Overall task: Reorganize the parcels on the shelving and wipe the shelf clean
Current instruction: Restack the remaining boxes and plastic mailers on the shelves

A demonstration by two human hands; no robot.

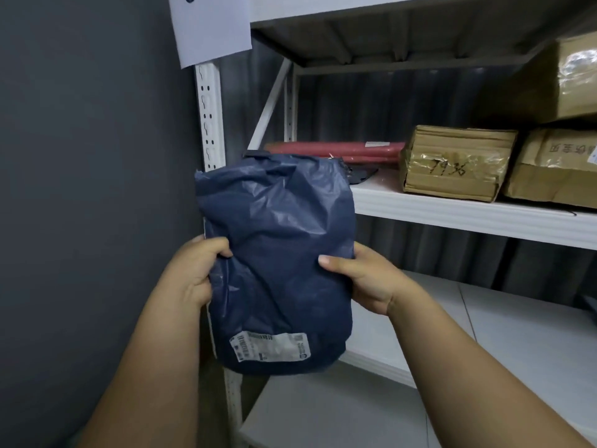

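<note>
Left hand (197,270) and right hand (361,279) grip navy parcel bag (277,240) upright, fingers curled round edges, before white shelf (468,218).

Dim, soft indoor light leaves the recess under the upper shelf board (403,43) in deep shadow, glare glints off the taped box (575,82) just below it, and edges bow with wide-angle distortion.

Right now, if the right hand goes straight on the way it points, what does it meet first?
The right hand already grips the blue parcel and points left into it, so it meets that first. Beyond the parcel is probably the left hand.
</note>
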